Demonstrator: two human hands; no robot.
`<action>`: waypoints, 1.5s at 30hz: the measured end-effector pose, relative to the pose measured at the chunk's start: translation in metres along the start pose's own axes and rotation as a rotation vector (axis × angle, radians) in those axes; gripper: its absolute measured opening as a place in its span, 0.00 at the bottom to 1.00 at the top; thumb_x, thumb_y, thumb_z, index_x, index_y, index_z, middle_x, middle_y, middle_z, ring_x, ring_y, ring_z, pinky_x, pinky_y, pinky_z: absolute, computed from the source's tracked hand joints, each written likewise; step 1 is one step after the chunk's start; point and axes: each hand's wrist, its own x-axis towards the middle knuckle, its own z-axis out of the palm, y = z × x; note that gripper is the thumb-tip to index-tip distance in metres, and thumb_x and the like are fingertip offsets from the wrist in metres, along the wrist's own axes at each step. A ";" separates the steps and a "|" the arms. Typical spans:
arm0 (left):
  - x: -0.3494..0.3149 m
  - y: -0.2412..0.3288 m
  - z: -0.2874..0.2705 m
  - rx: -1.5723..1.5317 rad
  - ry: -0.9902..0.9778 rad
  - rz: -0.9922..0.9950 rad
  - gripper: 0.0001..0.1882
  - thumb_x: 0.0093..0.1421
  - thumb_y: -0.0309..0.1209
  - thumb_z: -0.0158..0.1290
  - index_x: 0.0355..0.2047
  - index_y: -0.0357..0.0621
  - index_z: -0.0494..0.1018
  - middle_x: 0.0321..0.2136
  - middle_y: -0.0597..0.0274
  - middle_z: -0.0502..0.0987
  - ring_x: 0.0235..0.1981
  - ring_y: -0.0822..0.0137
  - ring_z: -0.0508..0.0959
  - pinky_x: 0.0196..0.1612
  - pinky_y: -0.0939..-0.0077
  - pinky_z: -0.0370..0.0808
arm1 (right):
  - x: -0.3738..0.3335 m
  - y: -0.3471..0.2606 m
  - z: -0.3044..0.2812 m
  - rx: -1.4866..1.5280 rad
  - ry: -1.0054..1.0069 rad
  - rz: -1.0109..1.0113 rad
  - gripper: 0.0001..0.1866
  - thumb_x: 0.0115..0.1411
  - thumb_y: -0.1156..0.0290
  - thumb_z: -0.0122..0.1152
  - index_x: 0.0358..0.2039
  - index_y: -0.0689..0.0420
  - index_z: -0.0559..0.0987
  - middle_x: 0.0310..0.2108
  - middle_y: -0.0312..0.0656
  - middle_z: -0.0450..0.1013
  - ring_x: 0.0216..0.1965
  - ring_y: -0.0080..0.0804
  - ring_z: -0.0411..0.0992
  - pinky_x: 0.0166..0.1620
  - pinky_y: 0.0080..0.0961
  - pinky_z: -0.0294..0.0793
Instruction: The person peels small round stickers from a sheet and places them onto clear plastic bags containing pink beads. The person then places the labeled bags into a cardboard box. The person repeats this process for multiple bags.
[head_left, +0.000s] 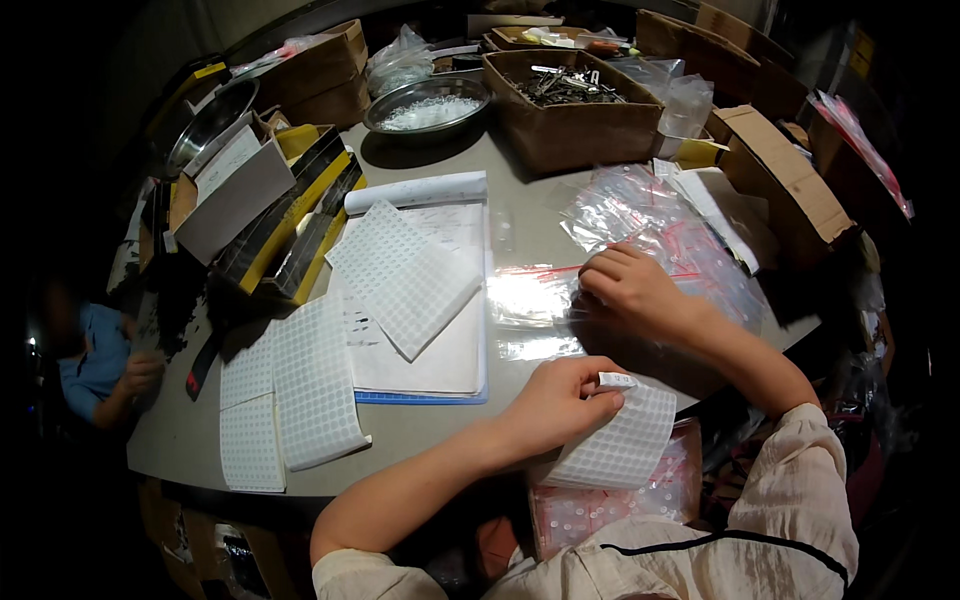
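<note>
My left hand (565,405) pinches a white sheet of small round stickers (625,440), its upper edge folded over at the thumb. The sheet hangs bent above an open box of clear zip bags (615,515) at my lap. My right hand (640,290) has its fingers curled down at the near-left side of a spread of clear zip bags with red seals (650,215). Its fingertips meet a flat clear zip bag (535,290) on the table; anything pinched under them is hidden. Left of the hands, another sticker sheet (405,275) lies on a paper pad (425,375).
More sticker sheets (310,385) lie at the left near edge, beside a red-and-black cutter (200,370). Farther back are a metal bowl (425,110) of clear small pieces and a carton (570,135) of metal parts. Boxes (285,220) stand left. Another person (100,360) is at far left.
</note>
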 end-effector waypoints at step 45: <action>0.005 -0.019 0.000 0.535 0.389 0.515 0.10 0.59 0.27 0.58 0.39 0.35 0.76 0.55 0.40 0.77 0.61 0.43 0.73 0.64 0.54 0.70 | -0.029 -0.023 -0.022 0.422 0.005 0.341 0.07 0.64 0.77 0.63 0.43 0.61 0.80 0.37 0.46 0.79 0.41 0.44 0.79 0.45 0.33 0.77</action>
